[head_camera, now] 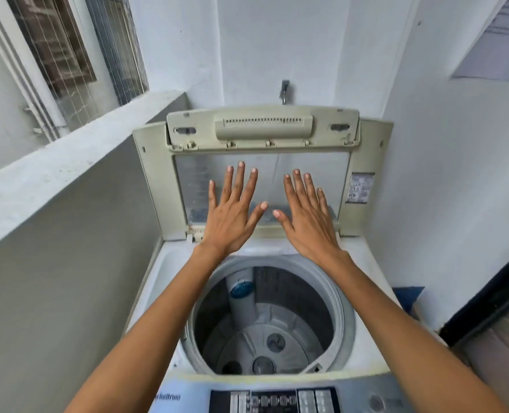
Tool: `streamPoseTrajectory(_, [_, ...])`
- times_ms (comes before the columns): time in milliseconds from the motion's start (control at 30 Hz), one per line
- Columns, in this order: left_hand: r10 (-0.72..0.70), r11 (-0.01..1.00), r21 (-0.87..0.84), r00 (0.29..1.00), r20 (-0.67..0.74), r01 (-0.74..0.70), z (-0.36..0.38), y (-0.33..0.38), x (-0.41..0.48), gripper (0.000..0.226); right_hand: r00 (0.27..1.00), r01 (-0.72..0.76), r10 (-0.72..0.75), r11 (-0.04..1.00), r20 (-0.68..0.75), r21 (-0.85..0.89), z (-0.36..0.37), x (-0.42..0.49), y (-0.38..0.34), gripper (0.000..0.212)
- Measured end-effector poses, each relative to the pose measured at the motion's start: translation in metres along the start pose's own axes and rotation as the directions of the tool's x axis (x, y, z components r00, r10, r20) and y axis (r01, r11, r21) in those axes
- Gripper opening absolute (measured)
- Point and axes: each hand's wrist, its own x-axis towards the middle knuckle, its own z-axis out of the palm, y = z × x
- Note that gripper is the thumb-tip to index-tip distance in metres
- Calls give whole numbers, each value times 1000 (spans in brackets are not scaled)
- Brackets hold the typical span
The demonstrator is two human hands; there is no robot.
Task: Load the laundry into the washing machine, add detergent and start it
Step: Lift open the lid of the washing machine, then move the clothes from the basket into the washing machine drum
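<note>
A white top-loading washing machine (155, 296) stands below me with its beige lid (262, 129) folded up against the back wall. Its round drum (265, 332) holds no clothes; the grey agitator plate shows at the bottom. My left hand (232, 210) and my right hand (307, 216) are stretched out side by side over the back of the opening, in front of the lid's clear panel, fingers straight and spread, holding nothing. The control panel (274, 400) with its buttons runs along the near edge. No laundry or detergent is in view.
A grey concrete ledge (53, 180) runs along the left, with a meshed window (77, 49) above it. A tap (284, 90) sticks out of the white wall behind the lid. A dark door frame (491, 299) stands at the right.
</note>
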Motion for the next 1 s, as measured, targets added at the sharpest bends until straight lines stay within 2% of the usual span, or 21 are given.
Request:
streamPoseTrajectory(133, [-22, 999, -32, 998, 56, 24, 3, 9, -53, 68, 997, -37, 34, 998, 67, 43, 11, -50, -8, 68])
streamPoseTrajectory(367, [-120, 980, -121, 957, 263, 156, 7, 35, -166, 69, 969, -105, 81, 990, 232, 92, 34, -162, -32, 71])
streamPoseTrajectory(533, [-70, 984, -127, 927, 368, 125, 18, 59, -237, 64, 931, -132, 104, 990, 350, 57, 43, -231, -51, 65])
streamPoseTrajectory(700, [-43, 995, -66, 936, 349, 71, 26, 65, -257, 57, 935, -135, 123, 991, 332, 12, 49, -248, -55, 62])
streamPoseTrajectory(1000, [-27, 995, -81, 931, 365, 61, 27, 82, -256, 59, 943, -132, 129, 991, 308, -11, 45, -256, -45, 59])
